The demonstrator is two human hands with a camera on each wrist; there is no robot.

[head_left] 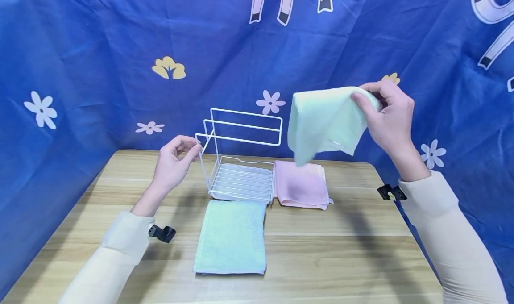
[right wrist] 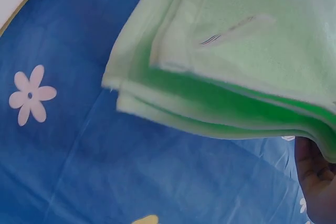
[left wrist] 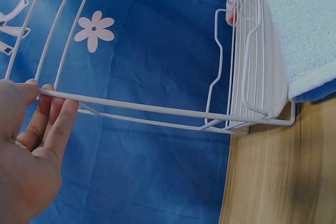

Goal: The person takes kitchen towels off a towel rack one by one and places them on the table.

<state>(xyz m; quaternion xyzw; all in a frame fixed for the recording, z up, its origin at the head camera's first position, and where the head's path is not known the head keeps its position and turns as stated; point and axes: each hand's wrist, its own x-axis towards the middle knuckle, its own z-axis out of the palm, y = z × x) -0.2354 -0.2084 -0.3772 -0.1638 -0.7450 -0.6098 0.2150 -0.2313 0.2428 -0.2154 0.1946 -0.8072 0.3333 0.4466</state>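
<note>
A white wire rack (head_left: 241,126) with a slatted base tray (head_left: 241,183) stands at the back of the table. My left hand (head_left: 175,159) pinches its upper left corner between thumb and fingers; the left wrist view shows the fingertips on the top of the side wire (left wrist: 157,107). Up in the air to the right of the rack, my right hand (head_left: 387,112) grips a folded pale green towel (head_left: 327,121) by one edge. The towel's layers hang down, and a small label shows on it in the right wrist view, where most of the hand (right wrist: 317,182) is out of frame.
A folded light blue towel (head_left: 230,237) lies on the wooden table (head_left: 321,259) in front of the rack. Against the rack's right side lies a folded pink towel (head_left: 301,185). A blue patterned curtain (head_left: 225,49) hangs close behind the table.
</note>
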